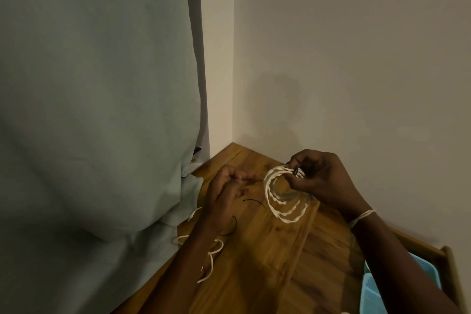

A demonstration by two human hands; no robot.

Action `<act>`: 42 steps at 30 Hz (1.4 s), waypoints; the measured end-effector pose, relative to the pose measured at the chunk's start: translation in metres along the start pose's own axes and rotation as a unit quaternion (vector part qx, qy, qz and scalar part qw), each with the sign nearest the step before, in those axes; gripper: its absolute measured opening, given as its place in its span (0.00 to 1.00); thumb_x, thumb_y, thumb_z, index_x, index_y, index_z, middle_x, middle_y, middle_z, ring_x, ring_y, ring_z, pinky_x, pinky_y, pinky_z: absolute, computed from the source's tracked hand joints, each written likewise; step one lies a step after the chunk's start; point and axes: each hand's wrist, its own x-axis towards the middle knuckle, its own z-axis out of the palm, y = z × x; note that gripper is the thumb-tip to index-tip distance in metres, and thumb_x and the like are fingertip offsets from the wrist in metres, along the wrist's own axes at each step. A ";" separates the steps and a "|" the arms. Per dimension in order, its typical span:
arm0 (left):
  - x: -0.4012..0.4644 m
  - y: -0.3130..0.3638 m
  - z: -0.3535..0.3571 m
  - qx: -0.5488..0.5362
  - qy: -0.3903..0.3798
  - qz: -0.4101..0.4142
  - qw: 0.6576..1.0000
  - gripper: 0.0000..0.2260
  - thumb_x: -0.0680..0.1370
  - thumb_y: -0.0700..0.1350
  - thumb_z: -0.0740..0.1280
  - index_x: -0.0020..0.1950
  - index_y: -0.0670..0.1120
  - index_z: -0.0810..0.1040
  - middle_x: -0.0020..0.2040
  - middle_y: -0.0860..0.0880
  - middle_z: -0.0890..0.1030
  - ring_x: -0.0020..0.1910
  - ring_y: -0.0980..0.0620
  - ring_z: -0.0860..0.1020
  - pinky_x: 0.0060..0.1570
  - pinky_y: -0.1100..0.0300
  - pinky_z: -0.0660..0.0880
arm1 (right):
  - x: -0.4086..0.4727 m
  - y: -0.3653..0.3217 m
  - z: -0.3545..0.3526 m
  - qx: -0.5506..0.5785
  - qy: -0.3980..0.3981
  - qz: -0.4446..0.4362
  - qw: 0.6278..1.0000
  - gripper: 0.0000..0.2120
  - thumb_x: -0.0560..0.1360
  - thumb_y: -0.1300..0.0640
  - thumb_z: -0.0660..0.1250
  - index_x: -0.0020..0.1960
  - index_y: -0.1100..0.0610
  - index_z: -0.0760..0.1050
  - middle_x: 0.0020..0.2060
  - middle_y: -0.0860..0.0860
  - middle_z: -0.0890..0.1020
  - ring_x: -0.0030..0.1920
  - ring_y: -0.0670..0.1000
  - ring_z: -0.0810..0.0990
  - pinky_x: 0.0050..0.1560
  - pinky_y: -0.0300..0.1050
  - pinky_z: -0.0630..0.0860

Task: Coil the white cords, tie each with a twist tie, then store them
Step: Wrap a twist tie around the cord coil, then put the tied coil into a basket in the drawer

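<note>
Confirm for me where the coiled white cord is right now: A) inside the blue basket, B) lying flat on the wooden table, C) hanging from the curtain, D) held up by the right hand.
D: the right hand pinches the coiled white cord at its top, above the table.

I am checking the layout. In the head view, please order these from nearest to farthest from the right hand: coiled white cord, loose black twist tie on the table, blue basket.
From the right hand:
1. Coiled white cord: gripped in it.
2. Loose black twist tie: on the table, to its left.
3. Blue basket: bottom right corner.
</note>
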 end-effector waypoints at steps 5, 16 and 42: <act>0.001 -0.005 0.002 0.003 -0.038 -0.078 0.996 0.20 0.68 0.59 0.67 0.48 0.43 0.79 0.49 0.44 0.85 0.50 0.43 0.83 0.49 0.45 0.81 | -0.014 0.002 -0.005 -0.047 -0.023 0.038 0.998 0.09 0.69 0.65 0.78 0.46 0.57 0.82 0.40 0.47 0.86 0.40 0.46 0.85 0.42 0.38 0.81; -0.043 -0.059 0.136 -0.034 -0.217 -0.185 0.958 0.08 0.76 0.47 0.72 0.53 0.48 0.82 0.48 0.45 0.85 0.49 0.46 0.83 0.49 0.48 0.81 | -0.116 0.043 -0.060 -0.068 0.128 0.217 0.966 0.08 0.71 0.57 0.76 0.46 0.59 0.80 0.33 0.61 0.82 0.29 0.55 0.76 0.33 0.50 0.74; -0.233 -0.333 0.345 0.257 -0.304 -0.480 0.782 0.06 0.73 0.39 0.66 0.42 0.41 0.83 0.40 0.41 0.84 0.41 0.47 0.82 0.36 0.57 0.73 | -0.444 0.221 -0.058 -0.197 0.029 0.635 0.746 0.13 0.78 0.65 0.59 0.56 0.60 0.81 0.53 0.57 0.83 0.55 0.57 0.81 0.53 0.44 0.75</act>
